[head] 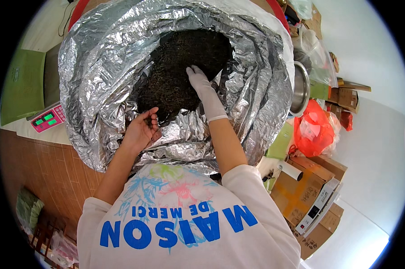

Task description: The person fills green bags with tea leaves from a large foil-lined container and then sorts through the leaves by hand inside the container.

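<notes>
A large crinkled silver foil bag (98, 77) lies wide open before me, with a mass of dark, dry, leafy material (175, 67) inside, perhaps loose tea. My right hand (200, 82), in a thin white glove, rests with its fingers on the dark material; whether it grasps any is hidden. At the near left edge of the material is my bare left hand (143, 129), palm turned up and fingers loosely curled. I cannot tell if small bits lie in its fingers.
Left of the bag stand a pink digital scale (47, 117) and a green box (22, 87). To the right are a steel bowl (300, 89), a red plastic bag (313, 127), scissors (292, 149) and several cardboard boxes (296, 195). A white device (318, 205) leans beside the boxes.
</notes>
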Motion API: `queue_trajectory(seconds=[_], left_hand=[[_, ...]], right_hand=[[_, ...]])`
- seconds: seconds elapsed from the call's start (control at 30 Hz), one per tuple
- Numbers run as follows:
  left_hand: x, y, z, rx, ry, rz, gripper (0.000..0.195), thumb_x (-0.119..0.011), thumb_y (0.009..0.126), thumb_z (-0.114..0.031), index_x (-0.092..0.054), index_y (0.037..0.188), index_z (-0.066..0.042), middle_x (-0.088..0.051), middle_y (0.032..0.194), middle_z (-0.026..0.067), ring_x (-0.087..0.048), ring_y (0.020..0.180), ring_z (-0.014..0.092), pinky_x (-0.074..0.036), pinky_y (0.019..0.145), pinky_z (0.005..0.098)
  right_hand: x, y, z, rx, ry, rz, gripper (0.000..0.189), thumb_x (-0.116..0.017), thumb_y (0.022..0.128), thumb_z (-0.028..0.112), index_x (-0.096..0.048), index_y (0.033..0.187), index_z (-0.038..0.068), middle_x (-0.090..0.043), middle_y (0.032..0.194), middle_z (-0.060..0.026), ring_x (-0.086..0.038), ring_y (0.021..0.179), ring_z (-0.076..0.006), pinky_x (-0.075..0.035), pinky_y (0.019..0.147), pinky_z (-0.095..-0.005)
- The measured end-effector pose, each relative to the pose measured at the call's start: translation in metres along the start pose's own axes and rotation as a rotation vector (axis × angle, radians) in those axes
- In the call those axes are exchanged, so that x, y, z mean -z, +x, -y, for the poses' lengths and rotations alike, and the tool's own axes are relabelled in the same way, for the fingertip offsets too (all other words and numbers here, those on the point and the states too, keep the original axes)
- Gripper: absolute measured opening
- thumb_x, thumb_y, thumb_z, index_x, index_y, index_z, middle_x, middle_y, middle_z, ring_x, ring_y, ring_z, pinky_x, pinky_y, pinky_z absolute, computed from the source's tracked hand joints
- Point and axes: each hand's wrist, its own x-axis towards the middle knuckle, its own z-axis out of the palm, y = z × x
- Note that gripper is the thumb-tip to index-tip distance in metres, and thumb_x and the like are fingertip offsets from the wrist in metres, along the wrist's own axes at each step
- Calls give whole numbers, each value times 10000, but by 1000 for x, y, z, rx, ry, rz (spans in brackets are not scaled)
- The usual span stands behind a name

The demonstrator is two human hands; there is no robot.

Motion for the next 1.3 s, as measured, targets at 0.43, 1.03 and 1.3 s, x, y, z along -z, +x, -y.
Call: queue_trajectory(seconds=[0.43, 1.03, 1.3], left_hand=[[-2, -23, 10, -13, 82, 1, 205, -454, 916, -155, -516, 1041, -5, -474, 754, -5, -451, 632, 86, -418, 602, 214], [-8, -24, 8, -5, 89, 7, 195, -429, 924, -148, -511, 1032, -8, -456, 734, -10, -428, 617, 79, -406, 603, 212], [-6, -26, 8, -3, 84, 12, 196, -434, 924, -163, -505, 1034, -18, -457, 734, -16, -431, 624, 78, -409, 610, 215]], right_hand=[[14, -67, 56, 426, 217, 317, 310, -514, 856, 174, -605, 1131, 62, -599, 1136, -58, -532, 1044, -154, -364, 930, -249], [-11, -85, 17, 726, -95, -53, 385, -447, 818, 21, -511, 1198, 37, -517, 1202, -210, -489, 1123, -331, -370, 988, -356], [-9, -130, 25, 914, -156, 164, 388, -433, 759, -72, -614, 1068, 77, -543, 1183, -158, -501, 1108, -321, -388, 970, -349]])
